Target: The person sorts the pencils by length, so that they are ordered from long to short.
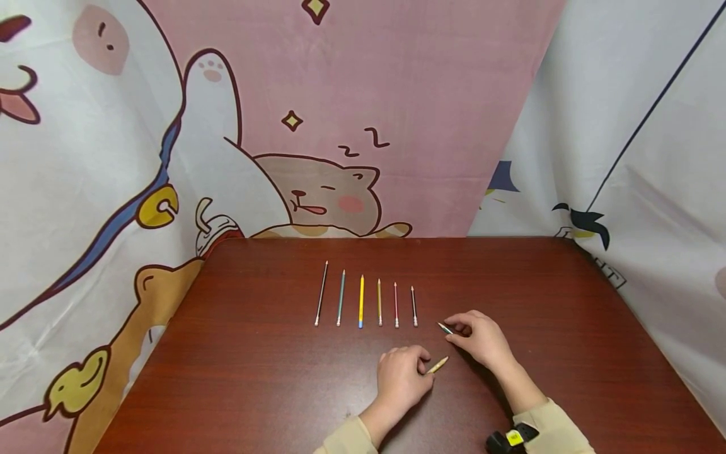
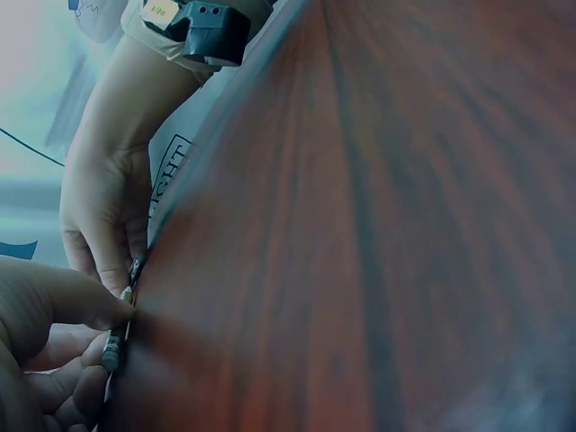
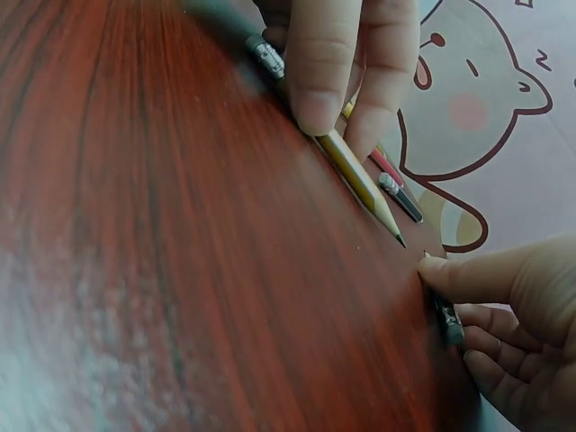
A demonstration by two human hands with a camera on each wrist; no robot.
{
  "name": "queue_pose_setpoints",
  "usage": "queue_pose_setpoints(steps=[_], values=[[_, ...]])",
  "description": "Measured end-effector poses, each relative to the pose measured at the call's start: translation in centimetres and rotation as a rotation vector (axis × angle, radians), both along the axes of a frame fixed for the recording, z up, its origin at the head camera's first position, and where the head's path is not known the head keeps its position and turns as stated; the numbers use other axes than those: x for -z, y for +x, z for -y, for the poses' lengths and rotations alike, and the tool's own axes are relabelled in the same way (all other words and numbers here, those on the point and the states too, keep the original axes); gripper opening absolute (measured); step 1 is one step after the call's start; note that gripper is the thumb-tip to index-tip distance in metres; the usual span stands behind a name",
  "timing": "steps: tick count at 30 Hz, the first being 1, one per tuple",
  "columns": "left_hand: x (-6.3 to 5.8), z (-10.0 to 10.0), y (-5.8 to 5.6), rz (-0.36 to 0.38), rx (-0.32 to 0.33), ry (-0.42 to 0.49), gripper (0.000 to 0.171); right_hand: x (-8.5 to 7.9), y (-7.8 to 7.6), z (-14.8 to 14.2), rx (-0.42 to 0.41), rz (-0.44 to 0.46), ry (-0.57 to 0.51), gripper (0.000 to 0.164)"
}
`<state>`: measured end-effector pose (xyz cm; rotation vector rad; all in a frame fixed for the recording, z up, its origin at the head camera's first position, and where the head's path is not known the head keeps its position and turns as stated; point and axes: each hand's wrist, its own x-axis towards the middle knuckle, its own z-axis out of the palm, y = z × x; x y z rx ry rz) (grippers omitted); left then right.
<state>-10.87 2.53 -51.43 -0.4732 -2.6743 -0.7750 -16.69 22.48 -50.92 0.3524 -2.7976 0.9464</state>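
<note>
My left hand [image 1: 401, 373] pinches a short yellow pencil [image 1: 439, 364] low over the table, its point aimed up and to the right. The right wrist view shows this yellow pencil [image 3: 358, 183] with its sharpened tip and a metal-banded eraser end. Farther right, my right hand [image 1: 481, 337] pinches a short dark pencil [image 1: 445, 328] between thumb and fingers, its tip aimed up-left. Part of that dark pencil is hidden by the fingers; its eraser end [image 3: 452, 329] shows below the thumb in the right wrist view.
Beyond the hands, several pencils stand in a side-by-side row, longest at left: a long dark one [image 1: 321, 293], teal [image 1: 341, 297], yellow with a blue end [image 1: 361, 301], gold [image 1: 379, 302], red [image 1: 396, 304] and black [image 1: 414, 306]. They lie on a reddish-brown table [image 1: 255, 372].
</note>
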Motion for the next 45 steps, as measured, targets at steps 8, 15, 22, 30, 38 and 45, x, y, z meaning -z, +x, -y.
queue_pose_setpoints(steps=[8,15,22,30,38,45], values=[[-0.2,0.1,-0.1,-0.042,0.009,0.018,0.021,-0.3,0.2,-0.4,0.012,0.024,0.019,0.019],[-0.2,0.3,-0.2,-0.021,0.027,0.054,0.014,-0.3,0.2,-0.6,0.020,0.074,-0.003,0.012],[-0.7,0.6,-0.6,0.125,0.057,0.226,0.005,-0.2,0.0,-1.1,0.036,0.135,-0.066,0.009],[-1.1,0.7,-1.4,0.312,0.069,0.454,0.005,-0.6,0.0,-1.5,0.072,0.165,-0.119,0.012],[-1.8,0.7,-2.7,0.369,0.085,0.604,0.007,-0.4,-0.1,-1.5,0.110,0.146,-0.144,0.015],[-2.3,-0.1,-3.8,0.380,0.068,0.613,0.008,-0.2,-0.3,-1.4,0.138,0.139,-0.164,0.016]])
